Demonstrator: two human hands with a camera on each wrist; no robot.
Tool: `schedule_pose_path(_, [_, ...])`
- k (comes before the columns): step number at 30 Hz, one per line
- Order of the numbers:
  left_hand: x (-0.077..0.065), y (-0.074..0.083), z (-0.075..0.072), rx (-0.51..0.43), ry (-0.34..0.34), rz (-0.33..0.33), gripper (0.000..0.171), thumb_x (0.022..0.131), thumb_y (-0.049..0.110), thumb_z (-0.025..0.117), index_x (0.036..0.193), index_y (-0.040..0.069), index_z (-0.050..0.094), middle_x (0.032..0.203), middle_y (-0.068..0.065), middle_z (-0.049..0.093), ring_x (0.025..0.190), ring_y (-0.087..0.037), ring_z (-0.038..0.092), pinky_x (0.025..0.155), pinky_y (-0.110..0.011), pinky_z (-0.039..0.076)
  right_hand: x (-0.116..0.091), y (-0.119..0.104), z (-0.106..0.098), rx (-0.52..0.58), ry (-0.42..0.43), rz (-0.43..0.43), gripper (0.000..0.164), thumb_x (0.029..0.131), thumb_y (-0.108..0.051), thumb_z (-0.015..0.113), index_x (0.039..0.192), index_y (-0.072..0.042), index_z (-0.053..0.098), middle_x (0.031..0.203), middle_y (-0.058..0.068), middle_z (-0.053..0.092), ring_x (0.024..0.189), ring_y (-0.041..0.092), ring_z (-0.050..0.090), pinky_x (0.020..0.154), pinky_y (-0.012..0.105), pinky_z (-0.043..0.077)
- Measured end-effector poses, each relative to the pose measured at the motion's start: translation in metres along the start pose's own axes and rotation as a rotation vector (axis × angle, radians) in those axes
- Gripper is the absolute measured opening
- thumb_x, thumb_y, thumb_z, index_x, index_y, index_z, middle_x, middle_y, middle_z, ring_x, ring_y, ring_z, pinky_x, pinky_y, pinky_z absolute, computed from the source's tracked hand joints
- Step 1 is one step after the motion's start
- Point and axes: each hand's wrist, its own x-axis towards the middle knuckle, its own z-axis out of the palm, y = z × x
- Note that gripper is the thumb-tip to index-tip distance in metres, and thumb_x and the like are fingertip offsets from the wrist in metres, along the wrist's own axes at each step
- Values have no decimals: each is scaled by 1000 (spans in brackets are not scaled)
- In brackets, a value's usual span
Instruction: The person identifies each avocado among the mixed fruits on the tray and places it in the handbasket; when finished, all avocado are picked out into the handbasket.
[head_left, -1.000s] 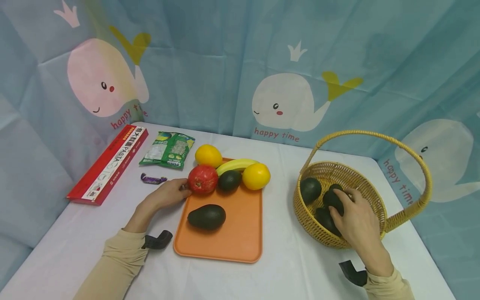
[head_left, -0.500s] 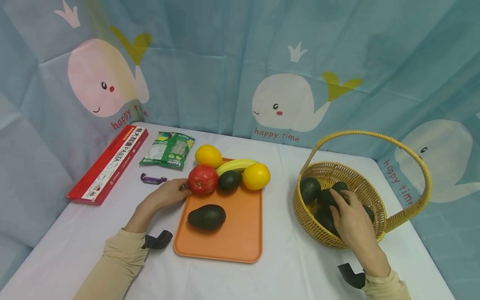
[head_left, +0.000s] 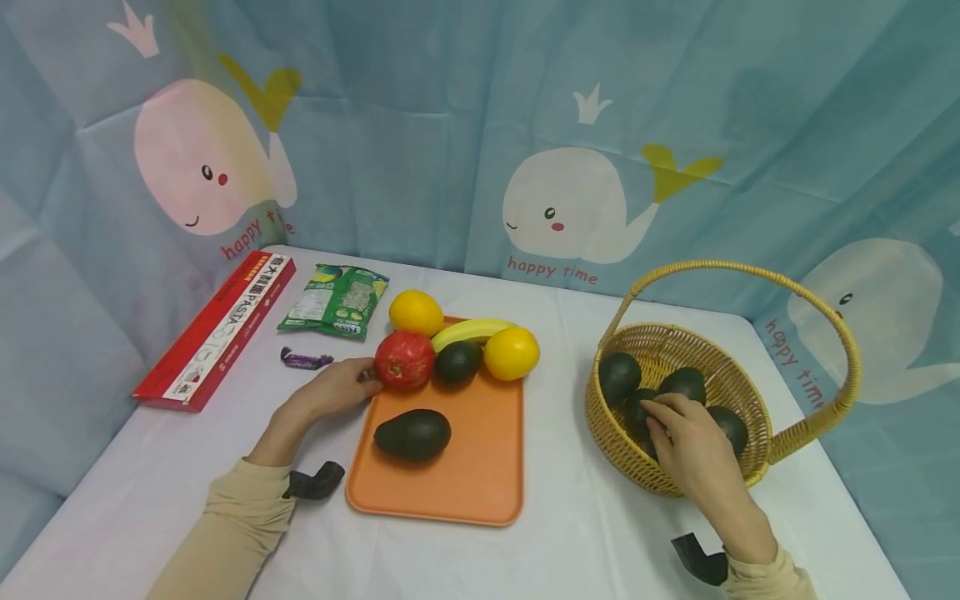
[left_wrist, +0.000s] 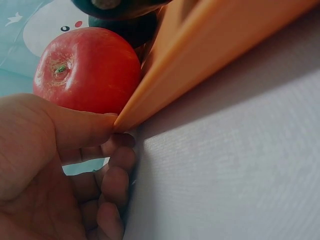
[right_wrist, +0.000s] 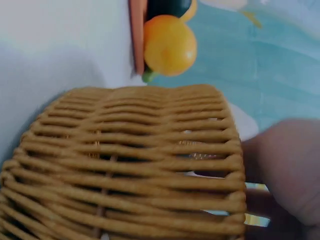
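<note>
My left hand (head_left: 339, 390) is at the left side of the orange tray (head_left: 480, 467). In the left wrist view its thumb (left_wrist: 82, 129) presses on the tray's rim, with the other fingers curled below. Beside it sits a red apple (head_left: 405, 360). My right hand (head_left: 697, 446) reaches into the wicker basket (head_left: 611, 442), its fingers round a dark green avocado (head_left: 637, 408). Other avocados lie around it: one at the left wall (head_left: 619, 377), one behind (head_left: 684, 383), one to the right (head_left: 729, 429). The basket's wall hides most of the right fingers in the right wrist view.
The tray also holds two avocados (head_left: 412, 434), a banana (head_left: 472, 331) and a yellow-orange fruit (head_left: 512, 353); another orange fruit (head_left: 416, 313) is at its back corner. A green snack packet (head_left: 337, 300), a purple-wrapped sweet (head_left: 306, 358) and a red pasta box (head_left: 217, 329) lie left. The basket's handle (head_left: 738, 268) arches overhead.
My right hand has moved left and toward me inside the basket, with the avocado under its fingers shifting the same way. More avocados now show behind and right. The left hand stays still.
</note>
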Motion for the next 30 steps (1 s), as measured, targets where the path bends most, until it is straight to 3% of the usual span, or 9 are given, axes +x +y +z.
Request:
schedule_pose_path(7, [0,-1,0,-3,-2,-2,51,96,22,54,138,-6,49,125,-24,61,111,-36,57,102,-58,44,0,-8,0,17,-65,42,21,78,2,73,100,-1,73,100,11,72,93,31,66,77,46,55])
schedule_pose_path(14, [0,-1,0,-4,-2,1,50,96,22,54,137,-6,49,125,-24,61,112,-37,57,102,-58,44,5,-16,0,31,-20,45,24,78,-2,73,102,-4,73,101,10,70,93,29,64,71,45,55])
schedule_pose_path(18, [0,-1,0,-2,0,7,49,96,22,54,136,-6,51,122,-23,63,108,-35,58,101,-58,45,16,-30,1,64,64,-42,25,76,-1,74,101,-4,72,103,11,68,92,27,64,67,40,54])
schedule_pose_path(22, [1,-1,0,-2,1,5,48,95,22,54,135,-5,51,122,-23,63,107,-35,58,101,-58,46,30,-50,6,125,106,-153,28,75,2,74,102,-3,71,106,12,67,95,26,63,72,37,55])
schedule_pose_path(30, [-1,2,-1,-4,-2,1,48,96,21,54,135,-6,51,121,-23,63,106,-34,57,101,-58,45,52,-104,36,204,-61,-351,45,77,-9,78,119,-13,64,125,12,60,106,25,61,85,37,55])
